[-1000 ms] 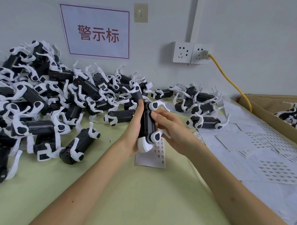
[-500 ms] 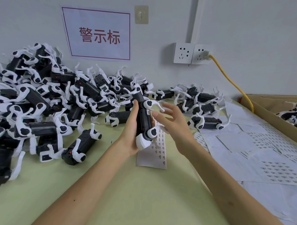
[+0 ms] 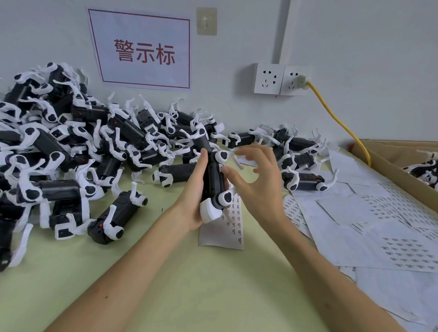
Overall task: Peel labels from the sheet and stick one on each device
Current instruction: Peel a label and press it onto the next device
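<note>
Green table (image 3: 207, 290) | device pile (image 3: 63, 146) left, sheets (image 3: 361, 209) right | left grip (image 3: 190, 194) grasping device (image 3: 213, 180) | right grip (image 3: 257, 190) released

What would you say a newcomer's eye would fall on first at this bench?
First, the big heap of black-and-white devices piled against the wall on the left. Then, at the centre, the left hand grips one device over a label sheet while the thumb of the right hand touches it. A red-lettered sign hangs on the wall above the heap.
</note>
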